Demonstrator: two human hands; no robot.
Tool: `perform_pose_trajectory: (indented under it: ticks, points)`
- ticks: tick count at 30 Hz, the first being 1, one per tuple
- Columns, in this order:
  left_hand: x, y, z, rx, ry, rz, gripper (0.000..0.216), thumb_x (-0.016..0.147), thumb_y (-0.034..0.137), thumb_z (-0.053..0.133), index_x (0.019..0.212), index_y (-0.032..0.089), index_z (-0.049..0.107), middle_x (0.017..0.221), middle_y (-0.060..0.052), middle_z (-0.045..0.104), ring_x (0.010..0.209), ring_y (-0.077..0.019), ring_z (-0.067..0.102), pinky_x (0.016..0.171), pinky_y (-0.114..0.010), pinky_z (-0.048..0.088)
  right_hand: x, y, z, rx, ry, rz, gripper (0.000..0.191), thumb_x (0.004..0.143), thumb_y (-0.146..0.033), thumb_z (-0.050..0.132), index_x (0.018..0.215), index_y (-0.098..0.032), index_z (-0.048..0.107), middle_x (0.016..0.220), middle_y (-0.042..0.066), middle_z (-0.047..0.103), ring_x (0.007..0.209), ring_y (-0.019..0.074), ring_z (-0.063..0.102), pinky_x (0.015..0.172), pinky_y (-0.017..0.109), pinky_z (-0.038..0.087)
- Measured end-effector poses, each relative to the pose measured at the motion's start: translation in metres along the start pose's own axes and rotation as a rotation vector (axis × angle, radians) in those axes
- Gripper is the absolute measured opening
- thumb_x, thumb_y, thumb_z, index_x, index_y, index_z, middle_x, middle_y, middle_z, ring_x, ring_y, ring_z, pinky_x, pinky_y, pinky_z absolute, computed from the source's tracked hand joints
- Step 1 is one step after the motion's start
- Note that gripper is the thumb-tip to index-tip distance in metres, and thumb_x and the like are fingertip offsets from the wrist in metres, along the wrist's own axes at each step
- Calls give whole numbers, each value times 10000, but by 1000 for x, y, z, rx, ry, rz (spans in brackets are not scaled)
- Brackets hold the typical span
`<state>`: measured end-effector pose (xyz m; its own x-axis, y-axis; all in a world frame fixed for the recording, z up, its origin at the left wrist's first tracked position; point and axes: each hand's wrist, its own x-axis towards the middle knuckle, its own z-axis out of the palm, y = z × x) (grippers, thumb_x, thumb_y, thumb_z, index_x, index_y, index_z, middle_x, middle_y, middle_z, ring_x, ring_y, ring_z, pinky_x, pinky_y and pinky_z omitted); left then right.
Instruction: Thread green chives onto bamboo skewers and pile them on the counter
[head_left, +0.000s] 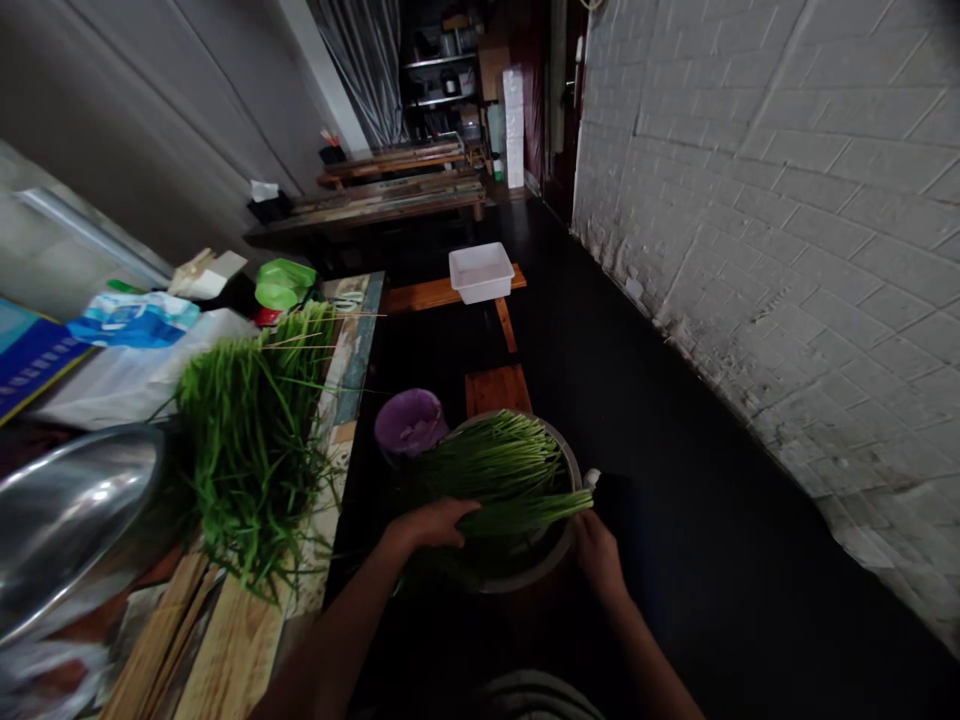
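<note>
A round, pale-rimmed basin (568,560) in front of me holds a thick heap of garlic chives (502,455), their pale stem ends pointing right. Across the near side of the basin lies a separate bunch of garlic chives (525,513). My left hand (435,522) is closed round the leafy part of this bunch, thumb on the near side. At its cut ends, my right hand (596,548) grips the stems; some of its fingers are hidden below them. A purple bucket (409,422) stands just beyond the basin to the left.
Loose garlic chives (251,440) cover part of the table (349,390) on my left, beside a shiny metal bowl (82,510) and wooden sticks (176,620). Ahead are a wooden stool (496,388) and a white tub (481,275) on a bench. A block wall (750,250) runs along the right.
</note>
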<state>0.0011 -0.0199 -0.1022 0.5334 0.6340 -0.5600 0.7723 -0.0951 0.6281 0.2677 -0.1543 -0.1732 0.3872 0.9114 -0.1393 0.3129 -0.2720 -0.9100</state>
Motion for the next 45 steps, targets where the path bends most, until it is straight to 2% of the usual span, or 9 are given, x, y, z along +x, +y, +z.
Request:
perform_pose_trajectory:
  ticks: [3,7,13,18,21,26,31,38,45]
  points:
    - [22,-14,28,133,99,28,539,477,239,776,1006,255,673,1018,-56,644,997,-295,547,849,-330,393,-11,23,20,-39,-48,3,357,853,-467,369,789,-178,570,601,30,607,516,165,576,507,246,404]
    - [65,7,71,214,192,164,207,774,218,565,953,221,668,996,-71,622,981,-220,539,880,-306,367,-22,29,26,-83,-61,6,361,872,-430,327,860,-175,583,620,50,643,516,170,606,494,235,409]
    - [129,36,106,344,378,10,237,824,158,489,1014,205,621,1032,-93,570,1000,-228,492,858,-324,357,-27,27,24,-138,-76,-7,405,886,-435,299,858,-157,592,543,31,608,416,139,545,416,208,365]
    - [140,34,101,322,459,40,157,790,114,491,834,173,630,986,-102,563,1003,-232,481,880,-342,346,-32,27,20,-130,-74,-13,385,897,-425,320,884,-160,600,533,23,602,423,140,547,417,206,373]
    - [133,32,94,43,479,128,131,783,141,493,843,173,605,919,-69,580,914,-191,530,831,-305,379,-35,24,14,-81,-89,-32,342,901,-404,359,868,-165,602,559,19,607,444,132,542,443,203,387]
    - [115,32,79,-647,243,80,263,768,372,537,882,143,599,673,-2,580,539,-110,499,552,-235,364,-36,11,8,-31,-133,-73,330,916,-397,374,931,-169,612,628,14,624,504,122,558,496,186,414]
    - [101,39,69,-922,176,72,408,641,498,662,761,108,639,616,2,551,491,-71,426,484,-216,276,-33,-3,8,-73,-185,-110,374,931,-419,335,922,-158,603,688,45,648,591,143,604,568,194,443]
    - [94,45,66,-1113,104,119,335,660,427,691,768,111,665,668,-22,580,586,-98,488,546,-233,329,-34,-5,8,-140,-185,-109,409,936,-440,307,895,-161,604,632,44,646,547,143,605,548,197,445]
    - [90,46,63,-1080,166,115,393,637,470,700,749,94,677,604,0,530,498,-59,403,483,-222,266,-35,-9,8,-164,-185,-126,442,933,-437,277,874,-157,613,638,62,659,548,154,612,537,202,442]
